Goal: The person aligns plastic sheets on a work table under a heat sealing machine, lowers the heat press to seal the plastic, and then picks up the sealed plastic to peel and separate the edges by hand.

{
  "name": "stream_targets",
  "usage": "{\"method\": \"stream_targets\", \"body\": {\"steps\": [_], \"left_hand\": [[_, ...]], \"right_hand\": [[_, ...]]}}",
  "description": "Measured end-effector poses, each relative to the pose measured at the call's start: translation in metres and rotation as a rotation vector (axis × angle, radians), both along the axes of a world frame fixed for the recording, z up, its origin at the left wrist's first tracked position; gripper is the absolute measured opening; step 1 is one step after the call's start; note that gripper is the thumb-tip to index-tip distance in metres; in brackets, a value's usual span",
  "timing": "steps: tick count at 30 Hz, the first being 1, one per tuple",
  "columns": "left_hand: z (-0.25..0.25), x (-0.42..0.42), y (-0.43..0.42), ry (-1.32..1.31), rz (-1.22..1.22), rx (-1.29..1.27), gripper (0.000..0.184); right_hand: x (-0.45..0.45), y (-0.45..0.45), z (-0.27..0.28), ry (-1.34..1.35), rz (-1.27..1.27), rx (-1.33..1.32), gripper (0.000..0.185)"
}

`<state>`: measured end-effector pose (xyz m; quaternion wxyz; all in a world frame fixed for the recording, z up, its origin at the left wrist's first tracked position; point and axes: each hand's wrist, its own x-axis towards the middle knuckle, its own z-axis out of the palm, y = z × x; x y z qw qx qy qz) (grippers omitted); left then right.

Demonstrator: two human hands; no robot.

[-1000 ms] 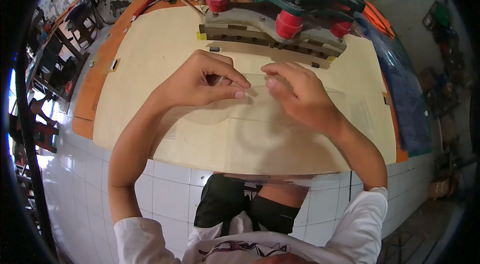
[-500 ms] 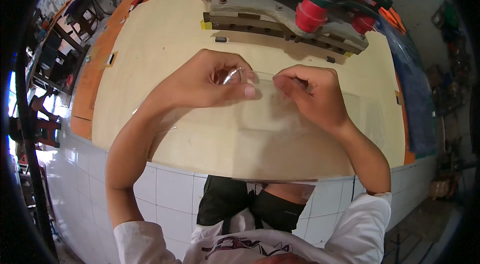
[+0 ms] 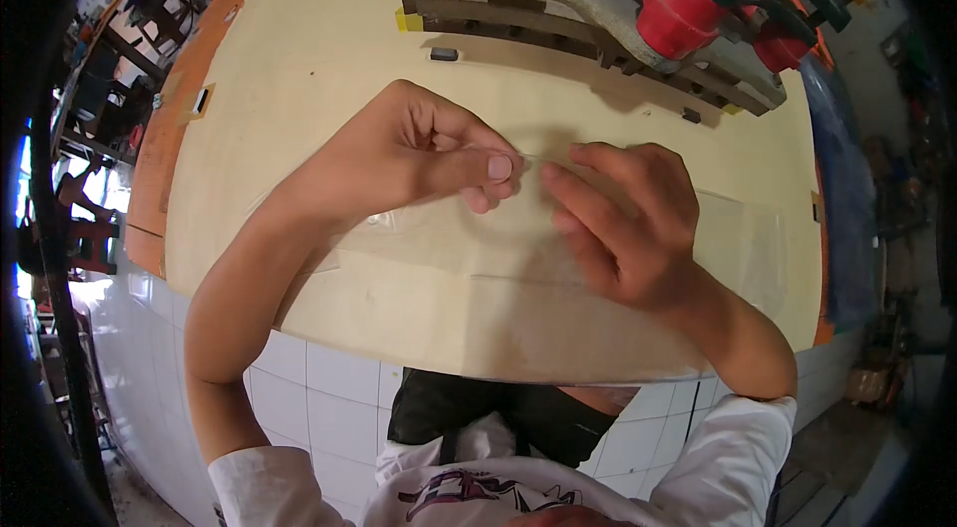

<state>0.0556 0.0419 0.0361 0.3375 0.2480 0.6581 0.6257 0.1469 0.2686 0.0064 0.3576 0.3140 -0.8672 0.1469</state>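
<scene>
Above the middle of the board, my left hand (image 3: 439,153) is closed in a pinch, thumb against forefinger. A thin, clear edge of plastic shows at its fingertips; the rest of that piece is hard to make out. Close by on the right is my right hand (image 3: 633,223), its fingers spread and apart, with nothing visible between them. Beneath both hands and forearms lies a clear plastic sheet (image 3: 738,238), wrinkled and reaching the board's front edge.
At the back right stands a heavy press (image 3: 588,3) with red cylinders and a long metal bar. Small black blocks (image 3: 444,54) sit on the pale board (image 3: 259,128). Blue plastic sheeting (image 3: 847,218) hangs at the right. White floor tiles (image 3: 339,367) show below.
My right hand has let go of the clear plastic, and its fingers have spread. The plastic stretched between my hands has mostly dropped from view. The camera view has shifted slightly.
</scene>
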Motion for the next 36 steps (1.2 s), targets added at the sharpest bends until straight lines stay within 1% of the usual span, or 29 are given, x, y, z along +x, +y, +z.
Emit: {"method": "stream_targets", "body": {"steps": [2,5,7,10,17,19,22,23,25,32,34,36], "left_hand": [[0.0011,-0.0001,0.0007,0.003,-0.017,-0.001,0.018],[0.0012,0.0010,0.0018,-0.009,-0.019,-0.007,0.015],[0.0002,0.0011,0.0018,-0.011,-0.031,0.007,0.013],[0.0003,0.0005,0.0015,0.002,-0.040,0.010,0.013],[0.0003,-0.0005,0.0003,-0.034,-0.042,0.018,0.015],[-0.0003,-0.0017,-0.0017,-0.024,-0.085,0.002,0.022],[-0.0005,-0.0024,-0.0017,-0.018,-0.095,0.017,0.023],[-0.0007,-0.0020,-0.0011,-0.019,-0.095,0.017,0.023],[-0.0008,-0.0009,0.0007,-0.012,-0.047,0.009,0.015],[0.0017,0.0016,-0.0004,-0.002,-0.065,0.033,0.014],[0.0033,0.0028,-0.0003,-0.004,-0.062,0.038,0.014],[0.0033,0.0024,-0.0017,-0.012,-0.053,0.027,0.015]], "right_hand": [[0.0017,0.0005,-0.0020,-0.023,0.000,0.030,0.036],[0.0032,-0.0008,-0.0034,-0.090,-0.009,0.015,0.039],[0.0044,-0.0037,-0.0016,-0.156,-0.061,-0.023,0.041],[0.0007,-0.0009,-0.0052,-0.139,-0.055,-0.045,0.044],[-0.0032,0.0012,-0.0089,-0.082,-0.009,-0.096,0.045],[-0.0010,0.0011,-0.0063,-0.138,-0.023,-0.062,0.044],[-0.0007,0.0020,-0.0069,-0.140,-0.025,-0.051,0.043],[-0.0011,0.0020,-0.0074,-0.141,-0.025,-0.051,0.043],[-0.0020,0.0018,-0.0085,-0.120,-0.032,-0.068,0.042],[0.0012,0.0050,-0.0062,-0.087,0.030,-0.060,0.041],[0.0040,0.0038,-0.0004,-0.115,0.066,-0.069,0.045],[0.0029,0.0030,-0.0013,-0.100,0.067,-0.089,0.044]]}}
